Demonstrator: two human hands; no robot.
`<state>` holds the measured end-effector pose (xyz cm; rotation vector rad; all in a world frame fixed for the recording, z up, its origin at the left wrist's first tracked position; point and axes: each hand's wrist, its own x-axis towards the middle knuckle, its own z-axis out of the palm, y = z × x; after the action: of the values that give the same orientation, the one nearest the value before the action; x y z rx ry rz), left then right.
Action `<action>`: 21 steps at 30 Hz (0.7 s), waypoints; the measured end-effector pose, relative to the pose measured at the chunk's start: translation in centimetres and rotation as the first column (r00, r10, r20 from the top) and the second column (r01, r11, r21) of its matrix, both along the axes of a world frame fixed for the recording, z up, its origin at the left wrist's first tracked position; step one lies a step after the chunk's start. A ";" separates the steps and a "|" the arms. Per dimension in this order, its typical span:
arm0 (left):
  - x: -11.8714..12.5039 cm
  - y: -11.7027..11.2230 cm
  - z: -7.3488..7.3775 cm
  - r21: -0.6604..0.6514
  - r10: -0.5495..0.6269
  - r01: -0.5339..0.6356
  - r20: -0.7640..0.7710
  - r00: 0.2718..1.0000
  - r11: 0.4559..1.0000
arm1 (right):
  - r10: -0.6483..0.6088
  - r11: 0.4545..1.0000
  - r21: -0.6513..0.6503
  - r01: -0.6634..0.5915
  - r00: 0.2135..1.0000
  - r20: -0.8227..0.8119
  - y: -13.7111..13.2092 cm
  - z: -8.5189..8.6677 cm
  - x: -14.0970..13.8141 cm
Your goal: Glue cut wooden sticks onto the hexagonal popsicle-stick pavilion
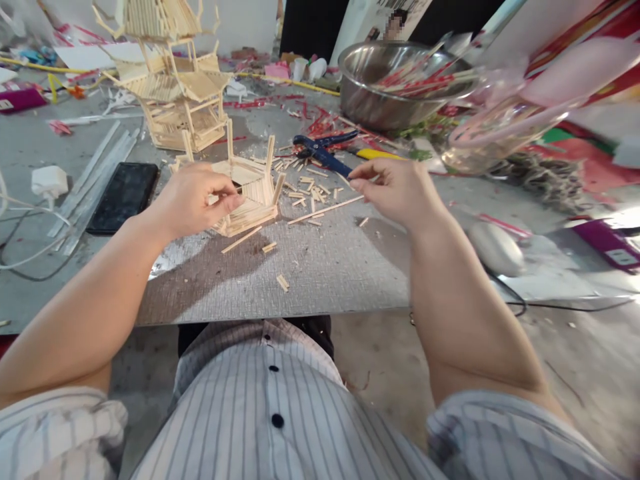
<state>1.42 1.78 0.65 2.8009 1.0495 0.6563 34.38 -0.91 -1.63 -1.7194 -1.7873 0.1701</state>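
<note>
My left hand (203,195) is closed in a pinch over the near left side of a small many-sided frame of pale wooden sticks (255,190). What its fingertips hold, if anything, is hidden. The frame has short upright posts at its corners. My right hand (393,190) is also pinched, its fingertips beside the handle end of a dark blue cutter (325,153). Whether they grip a small stick or touch the handle is unclear. A long thin stick (325,210) lies below these fingertips. Short cut stick pieces (300,200) are scattered between the hands.
Behind stands a tiered stick pagoda (180,87). A steel bowl (390,93) holds red-and-white packets. A black phone (123,199) and a white charger (49,183) lie left. At right are a white computer mouse (496,248) and a clear plastic container (500,137). The table edge (280,315) runs in front of me.
</note>
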 end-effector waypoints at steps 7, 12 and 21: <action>-0.3 0.2 -0.2 -0.019 0.002 -0.001 0.082 0.997 1.000 | 0.019 0.983 -0.179 0.040 0.949 0.315 0.2 -1.8 3.2; -0.2 0.4 0.4 -0.106 0.043 -0.025 0.173 0.984 0.994 | -0.003 0.981 -0.182 0.070 0.939 0.343 2.3 -2.9 2.4; 0.9 1.1 3.0 -0.072 0.096 -0.097 -0.016 0.995 0.993 | 0.059 0.962 -0.271 0.046 0.928 0.367 5.1 -4.4 1.6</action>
<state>2.32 2.89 3.61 2.7104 1.1919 0.5984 35.94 4.17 -6.01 -2.0511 -2.1247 0.1025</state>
